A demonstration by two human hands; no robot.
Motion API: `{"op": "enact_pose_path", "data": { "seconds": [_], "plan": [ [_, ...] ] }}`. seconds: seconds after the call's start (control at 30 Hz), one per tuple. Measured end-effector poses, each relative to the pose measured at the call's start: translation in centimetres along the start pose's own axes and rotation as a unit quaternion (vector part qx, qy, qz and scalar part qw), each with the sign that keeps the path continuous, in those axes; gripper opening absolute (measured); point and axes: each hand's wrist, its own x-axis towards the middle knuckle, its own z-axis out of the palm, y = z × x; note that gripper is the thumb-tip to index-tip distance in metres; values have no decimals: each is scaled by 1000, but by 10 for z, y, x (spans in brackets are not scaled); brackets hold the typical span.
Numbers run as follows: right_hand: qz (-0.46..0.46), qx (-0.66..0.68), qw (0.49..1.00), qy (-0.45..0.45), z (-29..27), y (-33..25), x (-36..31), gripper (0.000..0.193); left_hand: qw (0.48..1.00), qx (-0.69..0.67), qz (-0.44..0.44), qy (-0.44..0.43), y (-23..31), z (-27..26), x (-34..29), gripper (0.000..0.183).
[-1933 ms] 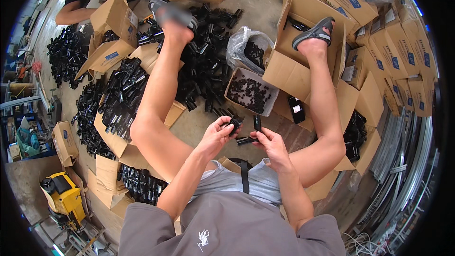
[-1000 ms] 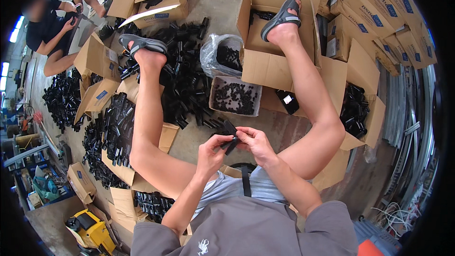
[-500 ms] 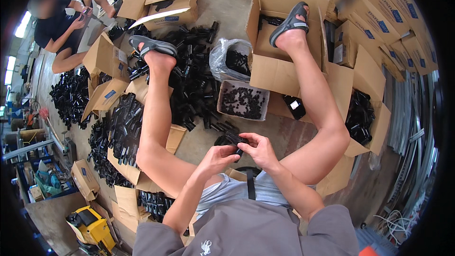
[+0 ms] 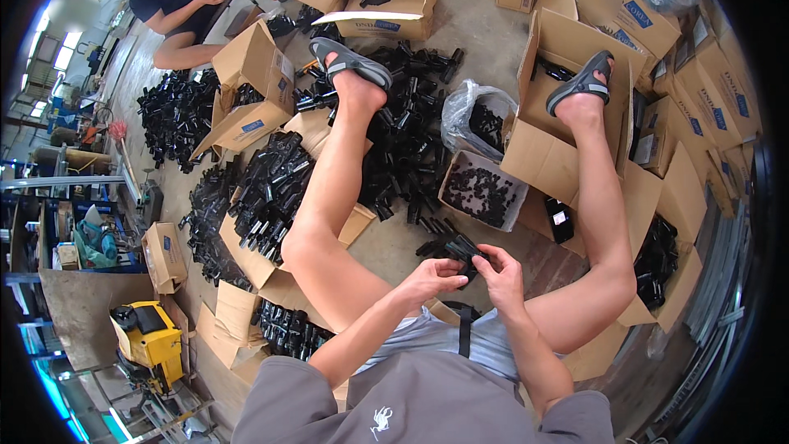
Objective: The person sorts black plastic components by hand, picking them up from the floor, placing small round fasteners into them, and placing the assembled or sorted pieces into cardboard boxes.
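Observation:
Between my knees, my left hand (image 4: pixel 436 279) and my right hand (image 4: pixel 500 276) are closed on one black plastic part (image 4: pixel 465 252), long and dark, its exact kind not clear. My fingers cover much of it. A few similar black parts (image 4: pixel 436 238) lie on the floor just beyond. Past them stands a shallow carton (image 4: pixel 515 215) with many tiny black pieces in it. Behind that carton, a clear plastic bag (image 4: pixel 457 119) holds more small black pieces. A large heap of black parts (image 4: pixel 411 148) spreads on the floor by my left foot.
My right foot rests in an open cardboard box (image 4: pixel 538 148). More black parts fill a box (image 4: pixel 657 259) at the right and piles (image 4: pixel 275 189) at the left. Another person (image 4: pixel 185 0) sits far left, holding something dark. A yellow machine (image 4: pixel 156 345) stands lower left.
The whole view has swung, so the scene sits farther right and lower. Both hands stay together on the black part, with the fingers slightly shifted around it.

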Motion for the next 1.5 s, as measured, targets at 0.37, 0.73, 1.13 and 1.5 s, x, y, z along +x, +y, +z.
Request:
{"op": "enact_pose_path", "data": {
  "seconds": [0.37, 0.73, 1.13, 1.5],
  "plan": [
    [-22, 3, 998, -64, 16, -6, 12, 33, 999, -29, 4, 25, 13, -2, -11, 42],
    [28, -45, 987, -152, 3, -27, 16, 36, 994, 80, 73, -20, 25, -9, -10, 41],
    [67, -206, 949, -228, -3, -50, 16, 39, 875, 477, 86, -9, 56, -4, -30, 45],
    [-5, -46, 995, -89, 15, -39, 40, 23, 979, 99, 164, 76, 64, -38, -11, 36]
  ]
}}
